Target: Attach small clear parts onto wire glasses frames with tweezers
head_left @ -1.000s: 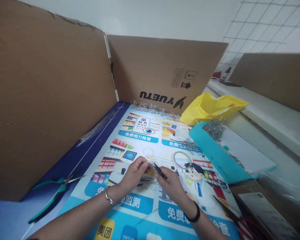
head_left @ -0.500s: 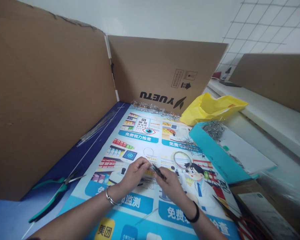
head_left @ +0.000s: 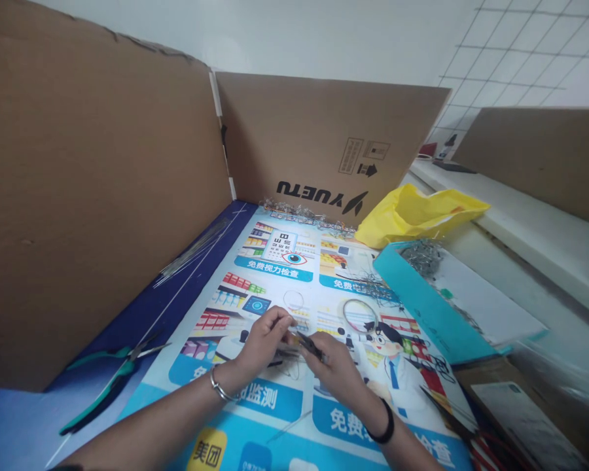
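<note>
Head view shows left hand [head_left: 265, 337] pinching something indistinct, right hand [head_left: 332, 361] gripping one pair of pliers [head_left: 309, 345], two wire loops [head_left: 344, 315] beyond.

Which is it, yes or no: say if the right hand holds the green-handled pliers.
No, the green-handled pliers lie apart on the blue surface.

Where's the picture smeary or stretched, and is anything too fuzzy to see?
In the head view, the left cardboard panel looks stretched toward the edge; the red-handled scissors, lower right, look smeary; what the left hand pinches is too fuzzy to tell.
</note>
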`<state>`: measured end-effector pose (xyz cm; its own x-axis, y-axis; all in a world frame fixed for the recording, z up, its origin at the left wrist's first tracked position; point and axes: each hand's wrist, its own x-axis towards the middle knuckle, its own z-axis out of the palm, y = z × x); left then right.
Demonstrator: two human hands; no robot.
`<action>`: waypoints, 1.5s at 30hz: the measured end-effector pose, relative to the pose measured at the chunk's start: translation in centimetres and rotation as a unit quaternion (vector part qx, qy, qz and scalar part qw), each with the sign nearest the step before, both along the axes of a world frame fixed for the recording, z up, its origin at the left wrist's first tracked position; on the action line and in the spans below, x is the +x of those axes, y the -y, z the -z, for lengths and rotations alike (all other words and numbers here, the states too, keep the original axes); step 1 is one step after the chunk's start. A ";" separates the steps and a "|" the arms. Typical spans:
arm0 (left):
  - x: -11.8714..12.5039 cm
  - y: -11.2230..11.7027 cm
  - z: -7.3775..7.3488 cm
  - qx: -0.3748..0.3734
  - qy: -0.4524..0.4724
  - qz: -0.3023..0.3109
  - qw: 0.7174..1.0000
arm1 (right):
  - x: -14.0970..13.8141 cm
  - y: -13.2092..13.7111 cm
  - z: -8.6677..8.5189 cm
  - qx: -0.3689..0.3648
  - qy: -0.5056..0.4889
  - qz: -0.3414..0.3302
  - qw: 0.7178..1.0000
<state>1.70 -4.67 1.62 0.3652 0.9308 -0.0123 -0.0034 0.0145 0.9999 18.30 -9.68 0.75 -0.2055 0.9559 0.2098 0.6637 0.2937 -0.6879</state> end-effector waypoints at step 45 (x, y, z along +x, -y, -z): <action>-0.5 0.3 -0.9 0.084 -0.066 0.024 0.994 | 2.8 0.8 -1.0 0.232 0.361 0.063 0.901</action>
